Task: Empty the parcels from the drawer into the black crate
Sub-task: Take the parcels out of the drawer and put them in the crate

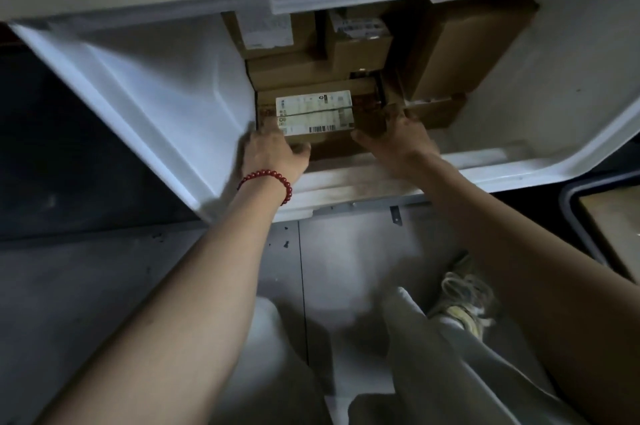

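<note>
Both arms reach straight forward and down into the open white drawer [149, 102], forearms nearly parallel, and the two hands close on one labelled parcel [315, 113] from either side. The left hand [273, 151], with a red bead bracelet [266, 179] at the wrist, grips the parcel's near left corner: the fingers wrap over the left edge and the thumb lies along the near face, pointing inward. The right hand [398, 137] mirrors it at the near right corner, thumb pointing toward the left hand and fingers curled up the right side. The parcel sits between the hands inside the drawer, label up. Just beyond the fingertips more cardboard parcels [356, 43] are packed toward the back of the drawer, and a low one [433, 111] lies just past the right hand's knuckles. The black crate [581, 227] stands on the floor to the outside of the right forearm, well apart from both hands, with something brown inside it. Below the arms, light trousers and a shoe [464, 293] show.
</note>
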Demonstrator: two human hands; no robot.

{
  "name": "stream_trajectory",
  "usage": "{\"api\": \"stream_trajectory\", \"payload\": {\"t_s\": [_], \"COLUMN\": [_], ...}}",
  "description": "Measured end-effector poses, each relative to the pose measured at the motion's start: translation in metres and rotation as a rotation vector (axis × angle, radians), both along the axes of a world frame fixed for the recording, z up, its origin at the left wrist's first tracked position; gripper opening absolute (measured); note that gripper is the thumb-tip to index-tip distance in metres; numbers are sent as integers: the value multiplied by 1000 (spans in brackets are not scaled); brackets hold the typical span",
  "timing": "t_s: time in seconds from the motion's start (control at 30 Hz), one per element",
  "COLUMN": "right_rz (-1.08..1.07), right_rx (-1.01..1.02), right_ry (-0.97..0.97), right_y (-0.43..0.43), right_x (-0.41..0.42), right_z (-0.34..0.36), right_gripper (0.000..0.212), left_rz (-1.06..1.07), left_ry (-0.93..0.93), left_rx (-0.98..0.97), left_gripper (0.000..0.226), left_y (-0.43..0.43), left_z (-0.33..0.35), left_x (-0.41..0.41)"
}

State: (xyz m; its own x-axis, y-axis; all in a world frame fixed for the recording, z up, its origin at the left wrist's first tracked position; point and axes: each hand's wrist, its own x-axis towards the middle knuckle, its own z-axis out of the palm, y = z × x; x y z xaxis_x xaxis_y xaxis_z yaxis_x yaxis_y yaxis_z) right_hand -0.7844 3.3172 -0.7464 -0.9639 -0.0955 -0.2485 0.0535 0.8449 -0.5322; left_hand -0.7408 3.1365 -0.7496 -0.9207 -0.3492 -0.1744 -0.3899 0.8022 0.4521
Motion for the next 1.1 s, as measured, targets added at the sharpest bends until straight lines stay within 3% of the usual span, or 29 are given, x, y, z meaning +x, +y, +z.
{"api": "stream_trajectory", "payload": {"t_s": [0.27, 0.43, 0.9, 1.1], "right_rz": [19, 5, -120, -123], "right_rx": [175, 158, 93, -151], "right_ry": [-57, -46, 8, 34], "right_y": [-1, 3, 6, 10], "right_x": [-4, -7, -5, -6], "right_z": [-10, -12, -4, -2], "right_gripper": [91, 91, 115, 108], "left_rz": [211, 371, 425, 437], "left_ry": [-109, -104, 32, 119], "left_rx": [-82, 11, 167, 390], "left_gripper": [85, 104, 95, 86], "left_y": [26, 27, 25, 20], "left_z": [-6, -3, 1, 5], "left_x": [-16, -17, -14, -14]}}
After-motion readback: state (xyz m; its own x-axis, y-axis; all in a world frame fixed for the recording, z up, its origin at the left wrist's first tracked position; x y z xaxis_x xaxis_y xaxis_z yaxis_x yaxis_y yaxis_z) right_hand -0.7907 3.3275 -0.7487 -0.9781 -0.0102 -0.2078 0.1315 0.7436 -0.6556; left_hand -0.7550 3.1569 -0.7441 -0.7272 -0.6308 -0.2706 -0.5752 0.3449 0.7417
